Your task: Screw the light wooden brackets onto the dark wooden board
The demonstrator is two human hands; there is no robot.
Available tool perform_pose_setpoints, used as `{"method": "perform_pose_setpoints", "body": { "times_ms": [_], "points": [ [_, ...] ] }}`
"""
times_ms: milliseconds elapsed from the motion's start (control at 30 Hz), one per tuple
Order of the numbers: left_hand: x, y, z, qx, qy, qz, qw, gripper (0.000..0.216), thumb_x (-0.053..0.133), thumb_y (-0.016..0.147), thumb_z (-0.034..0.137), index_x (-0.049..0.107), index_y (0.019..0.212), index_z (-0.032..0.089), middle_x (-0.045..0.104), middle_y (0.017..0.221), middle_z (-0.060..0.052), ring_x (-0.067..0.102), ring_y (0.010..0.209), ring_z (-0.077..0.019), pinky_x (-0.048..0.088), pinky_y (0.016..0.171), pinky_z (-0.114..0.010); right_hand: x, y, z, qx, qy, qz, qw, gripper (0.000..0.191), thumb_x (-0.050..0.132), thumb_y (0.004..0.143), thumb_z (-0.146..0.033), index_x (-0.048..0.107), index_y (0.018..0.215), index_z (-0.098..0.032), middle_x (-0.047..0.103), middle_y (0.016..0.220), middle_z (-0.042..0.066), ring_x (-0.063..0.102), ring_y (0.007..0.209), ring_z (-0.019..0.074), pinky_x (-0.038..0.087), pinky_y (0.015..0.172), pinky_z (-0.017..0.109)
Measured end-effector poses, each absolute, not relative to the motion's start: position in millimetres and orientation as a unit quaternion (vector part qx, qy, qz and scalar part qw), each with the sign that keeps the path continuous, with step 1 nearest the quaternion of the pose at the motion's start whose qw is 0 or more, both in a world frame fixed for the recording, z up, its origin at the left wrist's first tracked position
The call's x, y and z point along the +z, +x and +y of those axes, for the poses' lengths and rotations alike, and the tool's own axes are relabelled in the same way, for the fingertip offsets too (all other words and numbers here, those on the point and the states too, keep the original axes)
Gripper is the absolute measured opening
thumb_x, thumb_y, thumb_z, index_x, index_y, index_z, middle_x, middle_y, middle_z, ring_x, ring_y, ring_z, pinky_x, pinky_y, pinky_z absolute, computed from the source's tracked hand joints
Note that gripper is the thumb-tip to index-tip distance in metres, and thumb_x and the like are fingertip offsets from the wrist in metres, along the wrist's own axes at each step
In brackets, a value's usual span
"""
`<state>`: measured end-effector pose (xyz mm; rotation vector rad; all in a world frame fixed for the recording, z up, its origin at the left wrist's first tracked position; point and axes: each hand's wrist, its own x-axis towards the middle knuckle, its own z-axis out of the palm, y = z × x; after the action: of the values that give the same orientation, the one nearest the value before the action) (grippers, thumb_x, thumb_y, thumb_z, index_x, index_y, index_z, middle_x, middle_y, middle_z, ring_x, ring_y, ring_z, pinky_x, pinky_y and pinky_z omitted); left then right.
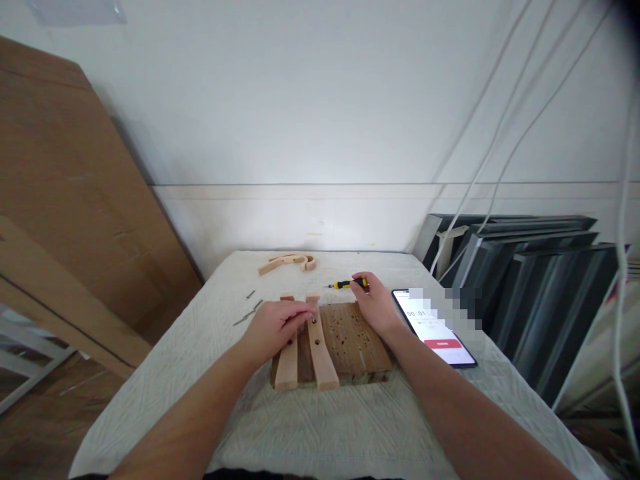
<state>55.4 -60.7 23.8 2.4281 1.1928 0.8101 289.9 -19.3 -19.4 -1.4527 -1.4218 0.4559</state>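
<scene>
My left hand [274,328] is closed in a pinch at the upper part of a pale wooden piece [321,363]. At its fingertips, by the upper hole, is a small metal piece [314,319], too small to name surely. A second pale wooden piece [287,368] lies to the left, partly under that hand. Both pieces rest on a brown wooden block [357,347] dotted with small holes. My right hand [376,303] is wrapped round a yellow and black screwdriver [345,284], its tip pointing left above the cloth, beyond the block.
Curved wooden pieces [287,261] lie at the table's far edge. Thin metal pieces [248,313] are left of the block. A phone [435,330] with a lit screen lies at right. Cardboard [75,167] leans at left; dark panels [525,287] and white cables [490,143] are at right.
</scene>
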Motion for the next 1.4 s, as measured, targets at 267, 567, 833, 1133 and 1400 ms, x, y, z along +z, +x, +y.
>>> {"method": "perform_pose_setpoints", "body": {
  "times_ms": [267,567,833,1133,1400],
  "points": [
    [20.5,60.9,-56.2,0.289,0.851,0.424,0.112,0.025,0.047,0.093,0.029,0.07,0.101,0.024,0.073,0.101,0.0,0.067,0.092,-0.0151,0.049,0.084,-0.028,-18.7,289.3,-19.5,0.191,-0.603,-0.587,0.506,0.028,0.049,0.079,-0.038,0.061,0.096,-0.02,0.065,0.088,0.006,0.057,0.078,0.0199,0.043,0.073,0.034],
    [20.4,64.5,-56.5,0.285,0.85,0.437,0.075,0.027,0.044,0.093,0.028,0.07,0.101,0.021,0.072,0.104,-0.002,0.068,0.094,-0.0189,0.051,0.085,-0.034,-16.6,289.2,-21.7,0.199,-0.609,-0.59,0.492,0.031,0.048,0.08,-0.038,0.06,0.1,-0.018,0.064,0.089,0.007,0.057,0.078,0.0191,0.043,0.073,0.033],
    [19.3,61.1,-56.4,0.294,0.859,0.409,0.093,0.023,0.048,0.092,0.026,0.07,0.098,0.022,0.073,0.1,0.0,0.068,0.091,-0.0161,0.05,0.082,-0.028,-18.0,289.8,-20.7,0.191,-0.604,-0.593,0.496,0.032,0.049,0.08,-0.039,0.06,0.1,-0.017,0.065,0.089,0.007,0.057,0.078,0.0193,0.042,0.073,0.033],
    [21.3,60.4,-56.6,0.274,0.866,0.408,0.093,0.021,0.051,0.091,0.028,0.071,0.096,0.023,0.074,0.091,0.0,0.067,0.081,-0.0143,0.048,0.074,-0.025,-18.1,289.9,-21.1,0.192,-0.603,-0.594,0.497,0.032,0.049,0.079,-0.039,0.06,0.099,-0.017,0.065,0.088,0.007,0.057,0.076,0.0191,0.043,0.072,0.034],
    [25.5,61.3,-55.8,0.233,0.866,0.425,0.123,0.02,0.054,0.09,0.028,0.073,0.095,0.024,0.074,0.09,0.001,0.066,0.081,-0.0149,0.046,0.073,-0.025,-17.5,289.3,-20.8,0.201,-0.607,-0.589,0.494,0.031,0.049,0.079,-0.039,0.06,0.1,-0.018,0.065,0.091,0.007,0.057,0.078,0.0195,0.043,0.074,0.035]
  ]
}}
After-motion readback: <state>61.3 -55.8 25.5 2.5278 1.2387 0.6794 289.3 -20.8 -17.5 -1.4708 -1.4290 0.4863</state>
